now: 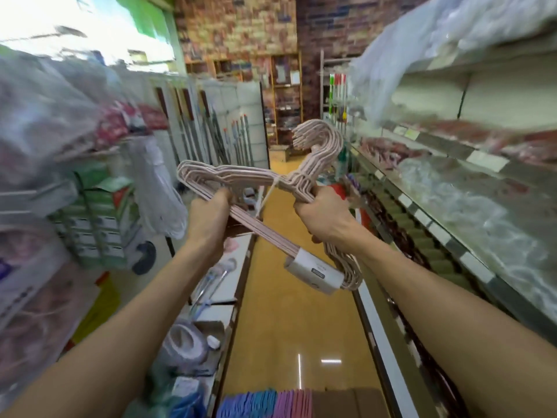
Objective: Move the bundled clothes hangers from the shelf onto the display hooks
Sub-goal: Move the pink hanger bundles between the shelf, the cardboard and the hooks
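Here both hands [208,218] grip the hanger bundle [271,188], shelves blurred.

Pale pink on the tied bundle of thin wire clothes hangers [304,173], hooks and shoulders alike, with a white string at the neck. White with a small grey-blue mark on the paper label band [313,274] round the bundle's lower bar. Glossy ochre yellow across the aisle floor [286,312], streaked with white reflections. Mottled red, brown and dark blue in a brick pattern on the far wall [241,25]. Bright green on the far-left wall panel [150,22]. Blue, teal, purple and magenta in a row on the near stacked packets [265,404]. Red and green on the far-right upright stick handles [337,86]. Blurred dark red on the right shelf goods [452,131].
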Demonstrator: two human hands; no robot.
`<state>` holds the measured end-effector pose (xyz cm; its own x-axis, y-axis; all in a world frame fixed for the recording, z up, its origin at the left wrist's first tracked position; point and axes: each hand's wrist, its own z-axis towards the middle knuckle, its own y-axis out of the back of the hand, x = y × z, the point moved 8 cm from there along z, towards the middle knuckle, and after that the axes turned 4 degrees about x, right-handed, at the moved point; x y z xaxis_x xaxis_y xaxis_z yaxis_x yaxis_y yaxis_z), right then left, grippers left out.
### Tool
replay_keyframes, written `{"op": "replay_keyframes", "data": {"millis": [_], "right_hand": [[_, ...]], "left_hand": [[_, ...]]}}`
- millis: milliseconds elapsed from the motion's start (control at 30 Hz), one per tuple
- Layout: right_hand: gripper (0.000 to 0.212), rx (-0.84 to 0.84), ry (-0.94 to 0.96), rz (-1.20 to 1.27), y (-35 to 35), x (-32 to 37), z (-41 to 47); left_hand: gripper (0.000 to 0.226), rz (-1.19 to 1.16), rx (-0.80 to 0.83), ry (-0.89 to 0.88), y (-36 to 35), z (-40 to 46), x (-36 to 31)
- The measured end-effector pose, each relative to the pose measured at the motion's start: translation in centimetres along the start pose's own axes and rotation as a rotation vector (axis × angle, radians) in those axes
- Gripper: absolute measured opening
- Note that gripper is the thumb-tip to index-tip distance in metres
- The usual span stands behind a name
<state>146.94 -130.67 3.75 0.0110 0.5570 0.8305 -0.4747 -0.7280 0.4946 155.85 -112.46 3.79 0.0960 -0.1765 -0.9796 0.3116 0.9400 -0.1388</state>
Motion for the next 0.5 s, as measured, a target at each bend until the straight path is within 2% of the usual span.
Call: {"op": "replay_keyframes", "data": {"millis": [133,233,367,500], "right_hand": [[0.009,0.061,0.093,0.013,-1.2,3.6,-0.2],[0.018,0.122,0.143,0.020,-2.6,6.0,-0.8],[0.021,0.203,0.258,0.066,-4.2,9.8,-2.4],[0.020,0.295,0.363,0.060,-6.4,13.2,-4.7]], "left_hand": [[0.021,-0.024,-0.080,-0.046,2.6,-2.2,-3.0],[0.016,-0.042,-0.173,-0.081,5.0,-4.7,-5.0],[0.013,-0.017,-0.286,-0.125,8.1,-8.4,-7.2],[0.022,0.034,-0.427,-0.183,11.2,-13.1,-9.1]]}}
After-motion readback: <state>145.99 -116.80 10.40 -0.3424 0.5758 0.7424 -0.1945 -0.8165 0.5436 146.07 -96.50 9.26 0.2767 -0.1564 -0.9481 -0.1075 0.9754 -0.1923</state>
